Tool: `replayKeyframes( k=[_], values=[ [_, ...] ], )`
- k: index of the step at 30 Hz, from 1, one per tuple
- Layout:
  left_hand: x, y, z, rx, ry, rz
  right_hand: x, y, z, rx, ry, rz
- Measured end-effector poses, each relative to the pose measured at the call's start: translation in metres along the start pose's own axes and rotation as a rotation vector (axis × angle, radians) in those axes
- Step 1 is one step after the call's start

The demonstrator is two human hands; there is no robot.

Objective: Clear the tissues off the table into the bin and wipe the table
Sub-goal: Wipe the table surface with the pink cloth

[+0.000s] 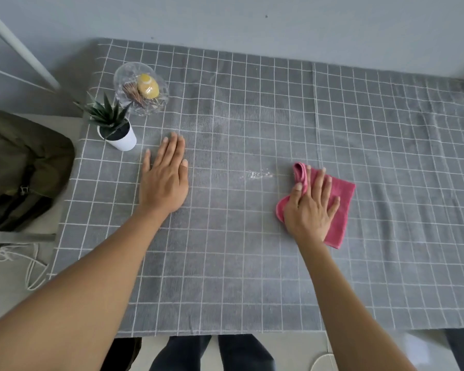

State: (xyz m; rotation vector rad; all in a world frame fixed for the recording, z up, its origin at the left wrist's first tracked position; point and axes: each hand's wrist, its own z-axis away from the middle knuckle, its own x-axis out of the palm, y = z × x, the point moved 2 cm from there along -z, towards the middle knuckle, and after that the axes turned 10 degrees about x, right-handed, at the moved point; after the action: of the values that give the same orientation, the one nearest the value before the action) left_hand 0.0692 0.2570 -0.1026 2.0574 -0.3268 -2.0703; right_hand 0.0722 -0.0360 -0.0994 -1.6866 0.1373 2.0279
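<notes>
A table under a grey checked cloth [252,263] fills the view. My right hand [310,207] lies flat with spread, straight fingers on a folded pink cloth [340,210], pressing it onto the table right of centre. My left hand [166,178] rests flat on the tablecloth at left of centre, fingers straight and together, holding nothing. A small white smear or crumbs [256,174] marks the tablecloth just left of the pink cloth. No tissues and no bin are in view.
A small green plant in a white pot [115,129] stands near the table's left edge, just beyond my left hand. Behind it sits a clear glass dish [141,88] holding a yellow bottle and toothpicks. A dark green bag [22,167] lies on a chair at the left.
</notes>
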Motion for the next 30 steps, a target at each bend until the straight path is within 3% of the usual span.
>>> replayKeyframes(
  k=[3, 7, 11, 13, 18, 23, 30],
  values=[
    [0.002, 0.001, 0.001, -0.004, 0.023, -0.014, 0.008, -0.034, 0.005, -0.09, -0.033, 0.03],
    [0.002, -0.001, 0.0, -0.005, 0.038, -0.02, 0.031, -0.096, 0.043, -0.357, -0.1, 0.041],
    [0.001, -0.001, 0.0, 0.005, 0.044, -0.012, 0.035, -0.099, 0.049, -0.51, -0.156, 0.046],
    [0.001, -0.001, 0.0, 0.006, 0.042, -0.01, 0.026, -0.081, 0.032, -0.487, -0.12, 0.078],
    [0.002, -0.003, 0.0, 0.006, 0.044, -0.015, -0.002, -0.022, -0.02, -0.155, -0.042, 0.083],
    [0.004, -0.002, 0.0, 0.004, 0.054, -0.029, 0.001, -0.035, -0.011, -0.025, -0.013, -0.007],
    [0.004, -0.002, 0.0, 0.011, 0.061, -0.018, 0.039, -0.109, 0.063, -0.464, -0.134, 0.018]
  ],
)
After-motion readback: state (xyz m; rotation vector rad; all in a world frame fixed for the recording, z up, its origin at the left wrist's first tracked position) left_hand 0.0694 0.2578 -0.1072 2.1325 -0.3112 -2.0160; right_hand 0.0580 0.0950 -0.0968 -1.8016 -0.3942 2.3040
